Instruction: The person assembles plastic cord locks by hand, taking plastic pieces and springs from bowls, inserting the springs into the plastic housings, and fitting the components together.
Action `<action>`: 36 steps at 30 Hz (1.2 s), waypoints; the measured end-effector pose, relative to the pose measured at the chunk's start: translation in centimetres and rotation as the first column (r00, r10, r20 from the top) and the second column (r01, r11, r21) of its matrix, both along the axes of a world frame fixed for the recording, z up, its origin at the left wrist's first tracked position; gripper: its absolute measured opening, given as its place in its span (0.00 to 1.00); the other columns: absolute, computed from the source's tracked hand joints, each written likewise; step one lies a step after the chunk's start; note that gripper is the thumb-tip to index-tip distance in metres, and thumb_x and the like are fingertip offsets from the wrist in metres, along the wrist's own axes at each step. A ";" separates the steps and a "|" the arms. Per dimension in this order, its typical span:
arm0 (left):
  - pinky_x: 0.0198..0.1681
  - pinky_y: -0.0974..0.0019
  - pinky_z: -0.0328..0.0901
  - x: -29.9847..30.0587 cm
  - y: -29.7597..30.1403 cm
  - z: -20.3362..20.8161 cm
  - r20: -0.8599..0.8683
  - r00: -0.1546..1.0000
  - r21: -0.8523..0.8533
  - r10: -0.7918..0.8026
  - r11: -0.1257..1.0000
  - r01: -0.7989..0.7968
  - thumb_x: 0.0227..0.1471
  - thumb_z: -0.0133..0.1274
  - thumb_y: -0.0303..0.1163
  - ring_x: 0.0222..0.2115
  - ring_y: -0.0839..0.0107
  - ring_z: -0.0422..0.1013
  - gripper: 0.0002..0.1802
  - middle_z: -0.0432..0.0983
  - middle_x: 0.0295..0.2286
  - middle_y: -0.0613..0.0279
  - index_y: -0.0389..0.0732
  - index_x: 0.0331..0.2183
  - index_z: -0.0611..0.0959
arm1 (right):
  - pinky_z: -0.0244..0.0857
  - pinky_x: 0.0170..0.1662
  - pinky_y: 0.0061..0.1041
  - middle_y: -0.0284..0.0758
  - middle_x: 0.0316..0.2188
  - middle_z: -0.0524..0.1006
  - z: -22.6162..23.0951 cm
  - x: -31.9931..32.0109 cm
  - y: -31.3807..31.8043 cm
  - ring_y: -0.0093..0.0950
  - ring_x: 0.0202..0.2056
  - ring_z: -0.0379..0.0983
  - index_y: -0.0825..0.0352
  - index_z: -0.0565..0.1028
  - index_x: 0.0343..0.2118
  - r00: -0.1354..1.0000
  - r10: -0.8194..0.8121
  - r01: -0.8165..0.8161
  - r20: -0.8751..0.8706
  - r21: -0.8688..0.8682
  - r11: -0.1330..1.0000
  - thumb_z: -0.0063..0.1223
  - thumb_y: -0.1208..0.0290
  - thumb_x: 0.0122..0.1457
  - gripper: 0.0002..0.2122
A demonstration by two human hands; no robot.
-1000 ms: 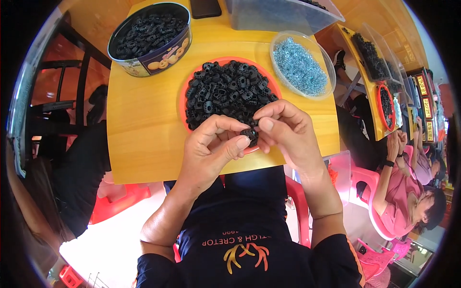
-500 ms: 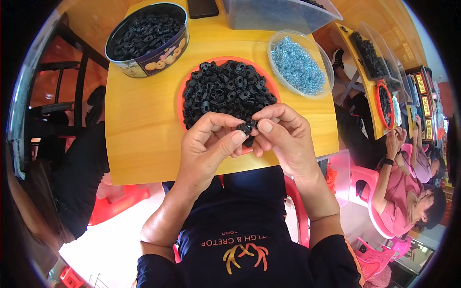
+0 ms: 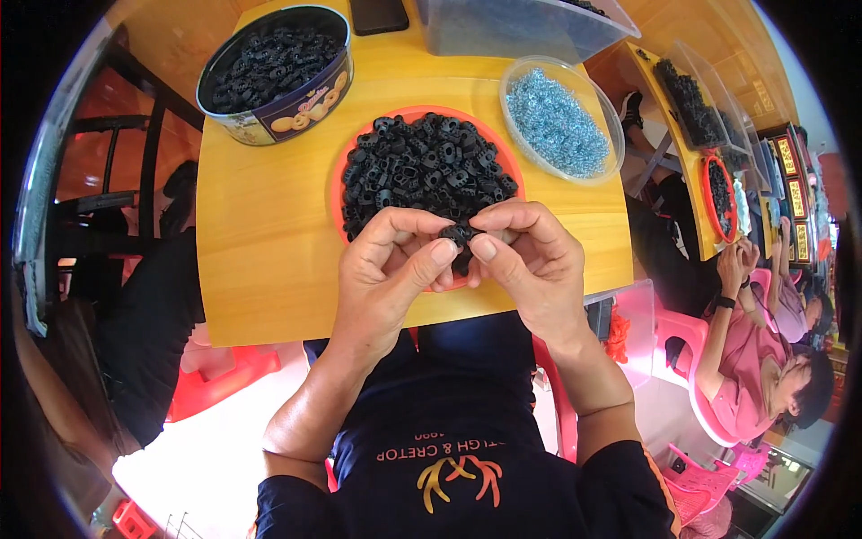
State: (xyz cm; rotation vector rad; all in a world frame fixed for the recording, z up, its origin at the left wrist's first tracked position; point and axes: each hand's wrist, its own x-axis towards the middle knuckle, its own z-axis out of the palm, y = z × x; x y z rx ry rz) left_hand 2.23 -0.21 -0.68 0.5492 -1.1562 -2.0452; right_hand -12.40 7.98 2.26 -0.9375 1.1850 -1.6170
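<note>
My left hand [image 3: 395,260] and my right hand [image 3: 530,260] meet over the near edge of an orange-red plate [image 3: 338,193]. Thumbs and fingertips of both pinch one small black plastic cord lock [image 3: 460,235] from its two sides. Its details are mostly covered by the fingertips. Heaped on the plate are many similar hollow black plastic pieces [image 3: 426,166], just beyond my fingers. To the right stands a round clear tub [image 3: 614,153] of tiny shiny, bluish-silver springs [image 3: 557,123].
A round cookie tin [image 3: 296,112] full of black pieces is at the table's far left. A dark phone [image 3: 379,16] and a clear plastic bin [image 3: 530,31] lie along the far edge. Co-workers [image 3: 763,377] sit at another table on the right.
My right hand has moved slightly left, bringing its fingertips closer to the left ones. The gap between the two black pieces has closed; they now look like one.
</note>
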 end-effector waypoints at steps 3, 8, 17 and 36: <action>0.32 0.76 0.68 0.0 0.0 0.1 0.016 1.000 -0.042 0.014 0.999 -0.013 0.56 0.55 0.26 0.27 0.82 0.71 0.09 0.76 0.29 0.65 0.36 0.39 0.76 | 0.70 0.37 0.18 0.31 0.36 0.75 0.0 0.2 0.1 0.19 0.33 0.73 0.70 0.72 0.42 0.998 -0.029 0.028 -0.063 -0.016 0.999 0.51 0.82 0.60 0.08; 0.32 0.76 0.67 -0.2 0.2 0.2 0.022 0.999 -0.097 0.040 0.995 -0.038 0.56 0.55 0.25 0.28 0.82 0.70 0.09 0.75 0.30 0.65 0.36 0.40 0.75 | 0.70 0.38 0.19 0.32 0.37 0.73 -0.3 0.4 0.2 0.20 0.36 0.74 0.70 0.72 0.42 0.959 -0.095 0.095 -0.266 -0.011 0.995 0.52 0.83 0.59 0.09; 0.31 0.75 0.67 -0.2 0.3 0.0 0.024 0.999 -0.111 0.030 0.993 -0.028 0.57 0.54 0.25 0.28 0.80 0.71 0.09 0.75 0.30 0.63 0.36 0.40 0.74 | 0.71 0.34 0.20 0.38 0.35 0.75 -0.6 -0.1 0.0 0.25 0.33 0.76 0.72 0.76 0.38 0.865 -0.178 0.134 -0.469 -0.125 0.983 0.56 0.84 0.55 0.08; 0.29 0.76 0.67 0.0 0.7 0.1 0.028 0.999 -0.232 0.020 0.973 -0.013 0.54 0.53 0.18 0.26 0.80 0.71 0.06 0.72 0.30 0.62 0.33 0.37 0.77 | 0.70 0.32 0.27 0.40 0.28 0.75 1.9 -2.2 -0.2 0.35 0.29 0.75 0.72 0.75 0.29 0.693 -0.010 -0.080 -0.721 -0.090 0.993 0.57 0.85 0.50 0.04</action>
